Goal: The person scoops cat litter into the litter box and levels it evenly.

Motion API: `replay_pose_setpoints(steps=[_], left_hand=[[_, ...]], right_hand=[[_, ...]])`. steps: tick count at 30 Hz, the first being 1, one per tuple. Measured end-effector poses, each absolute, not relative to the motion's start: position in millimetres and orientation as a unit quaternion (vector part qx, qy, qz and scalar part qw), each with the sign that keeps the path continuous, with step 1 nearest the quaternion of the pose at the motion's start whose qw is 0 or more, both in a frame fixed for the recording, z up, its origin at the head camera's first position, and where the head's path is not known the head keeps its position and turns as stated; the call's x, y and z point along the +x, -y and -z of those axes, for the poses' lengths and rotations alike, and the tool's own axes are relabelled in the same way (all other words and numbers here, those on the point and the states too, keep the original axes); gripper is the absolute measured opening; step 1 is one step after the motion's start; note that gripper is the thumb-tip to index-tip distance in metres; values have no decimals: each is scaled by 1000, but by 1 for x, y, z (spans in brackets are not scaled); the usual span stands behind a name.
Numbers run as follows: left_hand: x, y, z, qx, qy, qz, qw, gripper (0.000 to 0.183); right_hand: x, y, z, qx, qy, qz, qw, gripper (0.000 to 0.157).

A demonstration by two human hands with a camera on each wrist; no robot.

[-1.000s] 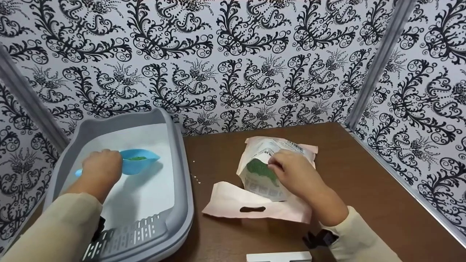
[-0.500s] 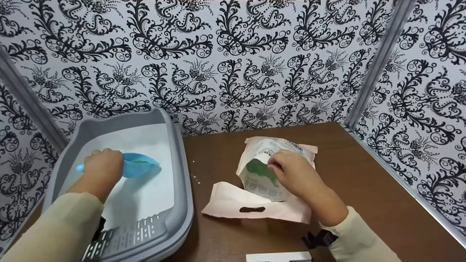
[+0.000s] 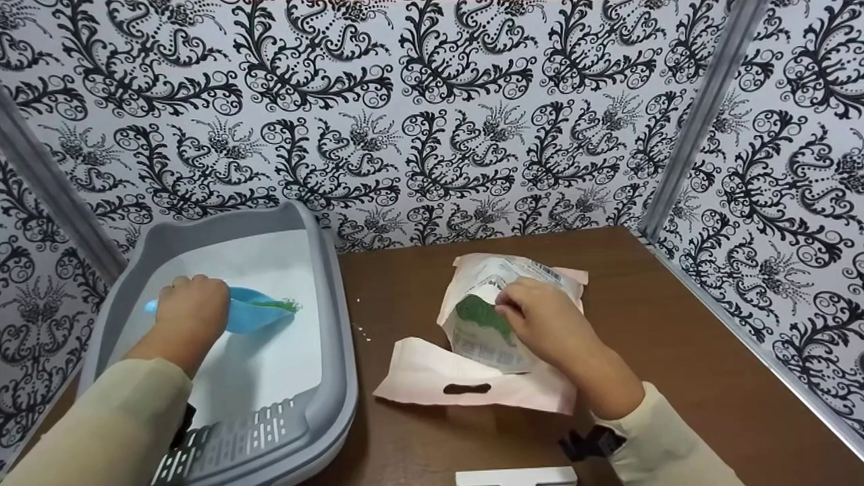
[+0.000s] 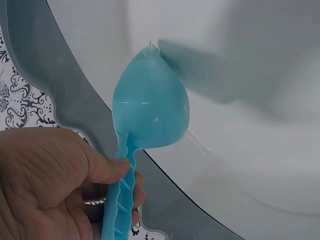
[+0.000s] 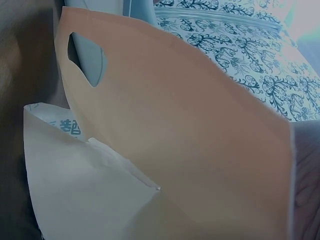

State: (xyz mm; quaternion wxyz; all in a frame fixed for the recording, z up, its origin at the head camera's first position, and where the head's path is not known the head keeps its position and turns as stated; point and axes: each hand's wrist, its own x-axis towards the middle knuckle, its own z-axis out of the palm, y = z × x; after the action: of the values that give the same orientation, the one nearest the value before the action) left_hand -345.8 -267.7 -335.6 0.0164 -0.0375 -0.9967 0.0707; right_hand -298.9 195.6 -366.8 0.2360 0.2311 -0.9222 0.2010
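My left hand point(image 3: 192, 307) grips the handle of a light blue scoop point(image 3: 253, 317) above the white floor of a grey litter box point(image 3: 337, 324). The scoop tilts to the right, with green granules point(image 3: 280, 305) at its pointed tip. From below, the left wrist view shows the scoop's bowl point(image 4: 150, 100) and the thumb laid along the ribbed handle. On the right, my right hand point(image 3: 550, 320) pinches the edge of an open pink-and-white bag point(image 3: 418, 364). A green patch point(image 3: 482, 317) shows in its opening; the bag's deeper inside is hidden.
A slotted grey grid point(image 3: 250, 428) forms the near end of the litter box. Several white crumbs point(image 3: 362, 331) lie on the brown table point(image 3: 391, 290). A white object point(image 3: 516, 476) lies at the near edge. Patterned walls point(image 3: 432, 135) enclose the table.
The scoop has tipped downward to the right, and its green granules have shifted forward to the tip. The right hand and the bag stay in place.
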Motion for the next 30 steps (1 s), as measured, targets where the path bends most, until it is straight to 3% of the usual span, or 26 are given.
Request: replay_pose_setpoints(steps=[20, 30], left_hand=[[-340, 266, 332, -80, 987, -101, 95, 12], [-343, 270, 332, -100, 980, -109, 133, 15]], right_hand=[[-298, -194, 367, 237, 920, -197, 242, 5], [-298, -195, 367, 238, 920, -198, 242, 5]])
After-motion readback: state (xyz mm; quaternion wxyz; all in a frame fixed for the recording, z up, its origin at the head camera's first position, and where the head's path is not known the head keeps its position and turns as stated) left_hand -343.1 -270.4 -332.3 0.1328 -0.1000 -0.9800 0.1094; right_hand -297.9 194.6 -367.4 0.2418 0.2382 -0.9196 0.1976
